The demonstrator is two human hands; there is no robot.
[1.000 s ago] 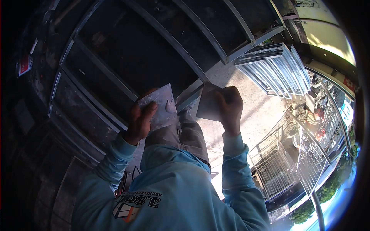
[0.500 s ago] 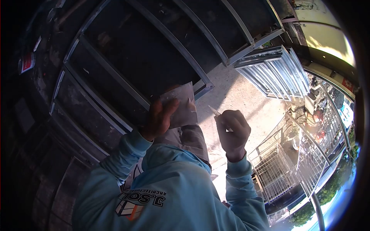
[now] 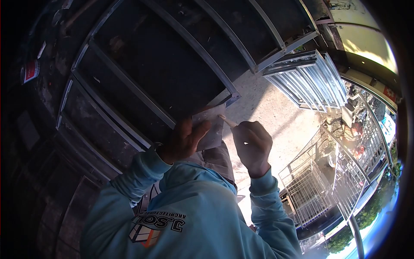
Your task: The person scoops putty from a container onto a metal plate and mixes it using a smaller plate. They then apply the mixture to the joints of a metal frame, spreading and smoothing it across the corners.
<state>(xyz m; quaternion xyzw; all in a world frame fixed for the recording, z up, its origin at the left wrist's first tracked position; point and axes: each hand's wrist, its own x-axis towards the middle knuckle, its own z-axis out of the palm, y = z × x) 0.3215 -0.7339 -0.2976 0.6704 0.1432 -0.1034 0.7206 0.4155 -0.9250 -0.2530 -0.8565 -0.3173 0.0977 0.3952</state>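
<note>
A small flat grey sheet (image 3: 212, 137) lies at the lower corner of the metal frame, over my lap. My left hand (image 3: 183, 139) grips its near side with the thumb on top, the other fingers partly hidden. From the other side my right hand (image 3: 253, 149) is closed round a thin pale stick (image 3: 227, 121). The stick's tip meets the sheet's upper right part in this view.
A large metal frame (image 3: 189, 41) with dark panels spreads across the top and left. Several silvery metal frames (image 3: 304, 82) lean together on the sunlit concrete floor (image 3: 276, 129). White metal railings (image 3: 308, 190) stand at the lower right.
My right hand has moved left, bringing the stick's tip from beside the sheet onto it. My left hand has shifted slightly right and down with the sheet, which now looks flatter and paler.
</note>
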